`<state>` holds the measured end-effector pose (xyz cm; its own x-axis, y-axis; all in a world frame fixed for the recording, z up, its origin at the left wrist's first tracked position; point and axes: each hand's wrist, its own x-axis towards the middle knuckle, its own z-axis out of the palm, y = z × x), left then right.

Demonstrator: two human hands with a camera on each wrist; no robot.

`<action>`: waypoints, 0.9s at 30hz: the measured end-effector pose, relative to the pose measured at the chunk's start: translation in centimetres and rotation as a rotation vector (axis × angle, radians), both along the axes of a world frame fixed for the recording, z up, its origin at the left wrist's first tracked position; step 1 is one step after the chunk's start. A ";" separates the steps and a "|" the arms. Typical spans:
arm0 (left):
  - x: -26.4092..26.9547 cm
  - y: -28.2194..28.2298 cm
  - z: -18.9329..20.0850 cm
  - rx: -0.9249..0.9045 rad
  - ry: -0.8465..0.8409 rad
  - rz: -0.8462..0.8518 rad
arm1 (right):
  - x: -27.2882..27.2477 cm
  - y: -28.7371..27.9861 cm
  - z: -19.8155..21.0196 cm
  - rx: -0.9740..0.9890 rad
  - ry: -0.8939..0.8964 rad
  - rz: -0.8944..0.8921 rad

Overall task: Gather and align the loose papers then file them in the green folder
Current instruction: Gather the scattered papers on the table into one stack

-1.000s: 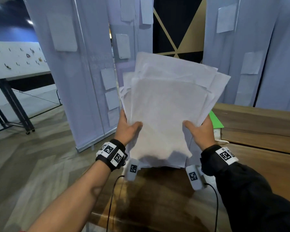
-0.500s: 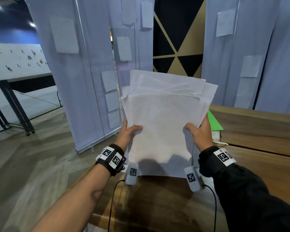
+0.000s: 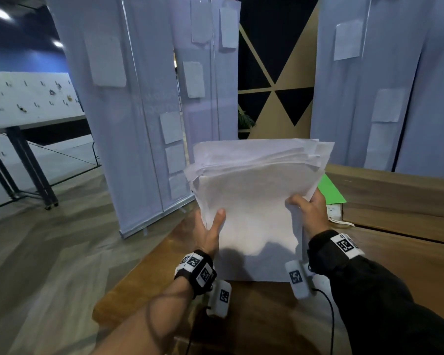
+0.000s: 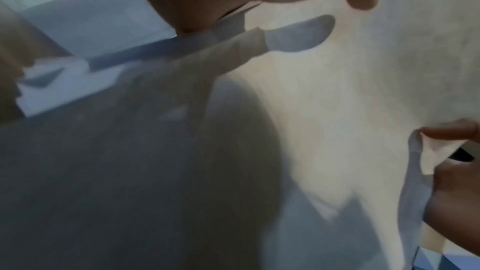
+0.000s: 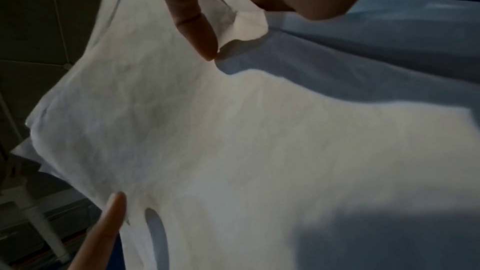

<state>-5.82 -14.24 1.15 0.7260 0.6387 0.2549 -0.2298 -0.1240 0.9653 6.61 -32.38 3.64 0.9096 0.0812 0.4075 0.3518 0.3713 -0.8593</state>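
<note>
- Above the near edge of the wooden table [image 3: 408, 254], I hold the stack of papers [image 3: 254, 201] upright between both hands.
- My left hand [image 3: 208, 231] pinches its left edge, thumb in front.
- My right hand [image 3: 309, 210] pinches its right edge.
- Far right, behind the stack, lies the green folder [image 3: 330, 189].

Both hands [image 3: 208, 233] [image 3: 309, 210] raised forward, fingers curled, gripping.
</note>
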 end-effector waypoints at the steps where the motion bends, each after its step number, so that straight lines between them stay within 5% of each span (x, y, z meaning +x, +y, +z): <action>1: 0.1 0.1 0.0 0.015 -0.007 0.014 | 0.1 -0.1 0.0 0.002 -0.005 -0.003; 10: 0.4 -0.2 5.6 -0.065 -0.121 -0.073 | -0.2 0.7 0.8 0.026 0.052 -0.098; 16: -2.5 -3.9 12.6 -0.081 -0.212 -0.178 | -1.5 0.6 4.4 0.007 -0.155 -0.215; 22: 0.7 1.3 5.8 -0.215 -0.071 -0.238 | -1.5 -0.2 0.9 -0.073 -0.042 -0.101; 27: 1.1 1.1 5.0 -0.269 -0.075 -0.278 | -2.2 1.0 1.8 0.053 0.015 -0.041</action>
